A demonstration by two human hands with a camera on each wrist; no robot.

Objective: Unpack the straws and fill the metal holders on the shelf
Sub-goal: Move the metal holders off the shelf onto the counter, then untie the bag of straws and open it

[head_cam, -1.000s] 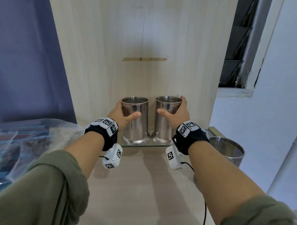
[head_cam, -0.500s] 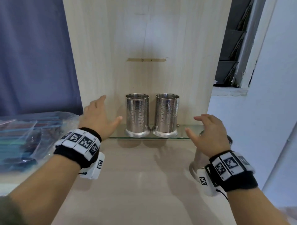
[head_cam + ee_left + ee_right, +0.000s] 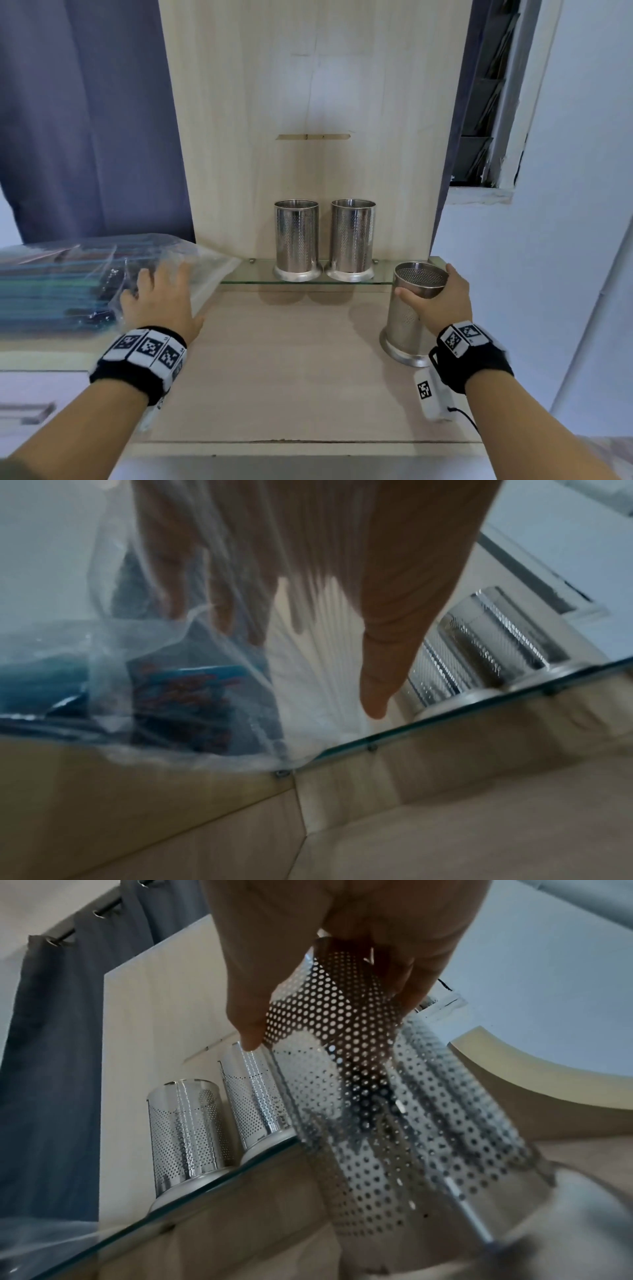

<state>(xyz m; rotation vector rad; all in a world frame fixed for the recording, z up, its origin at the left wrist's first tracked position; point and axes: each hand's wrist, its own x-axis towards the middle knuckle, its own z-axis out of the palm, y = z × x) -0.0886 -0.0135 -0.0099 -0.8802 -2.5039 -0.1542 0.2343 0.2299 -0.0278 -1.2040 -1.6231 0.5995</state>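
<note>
Two perforated metal holders point(image 3: 296, 240) point(image 3: 352, 239) stand side by side on the glass shelf point(image 3: 239, 275), both empty as far as I see. A third holder point(image 3: 409, 315) stands tilted on the wooden counter at the right; my right hand point(image 3: 436, 294) grips it near its rim, and the right wrist view shows the thumb and fingers round this holder point(image 3: 359, 1069). At the left lies a clear plastic bag of blue and green straws point(image 3: 68, 284). My left hand point(image 3: 161, 298) rests on the bag with straight, spread fingers point(image 3: 219, 601), which show through the plastic.
A pale wooden back panel point(image 3: 308, 102) rises behind the shelf. The wooden counter point(image 3: 281, 370) lies between my arms. A dark blue curtain point(image 3: 85, 120) hangs at the left, and a white wall with a window point(image 3: 486, 102) is at the right.
Both hands left the two shelf holders and moved apart. The left went down onto the straw bag; the right closed round the third holder on the counter. The camera drew back.
</note>
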